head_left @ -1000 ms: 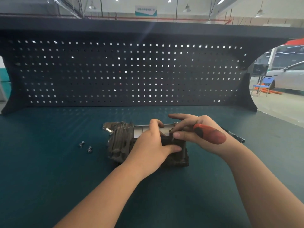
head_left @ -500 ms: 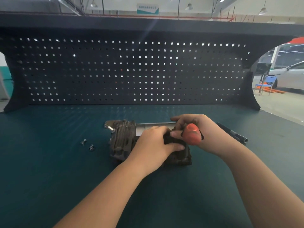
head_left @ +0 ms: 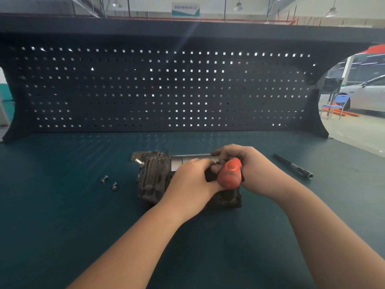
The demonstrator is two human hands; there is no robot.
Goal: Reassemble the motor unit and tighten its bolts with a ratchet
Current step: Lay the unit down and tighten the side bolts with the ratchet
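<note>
Motor unit (head_left: 153, 178): mid-bench, left hand (head_left: 190, 182) clamped over it. Right hand (head_left: 253, 172) wrapped round ratchet (head_left: 230, 174). Advice: seat socket square, short strokes, brace housing. Two bolts (head_left: 108, 182) loose beside.

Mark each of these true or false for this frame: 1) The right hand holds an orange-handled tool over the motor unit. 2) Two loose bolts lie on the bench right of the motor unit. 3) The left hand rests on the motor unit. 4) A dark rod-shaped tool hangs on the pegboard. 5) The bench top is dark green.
1) True: the right hand grips the orange-handled tool above the motor unit.
2) False: the two loose bolts lie to its left.
3) True: the left hand rests on it.
4) False: the dark rod-shaped tool lies on the bench top, right of the hands; nothing shows hanging on the pegboard.
5) True.
</note>
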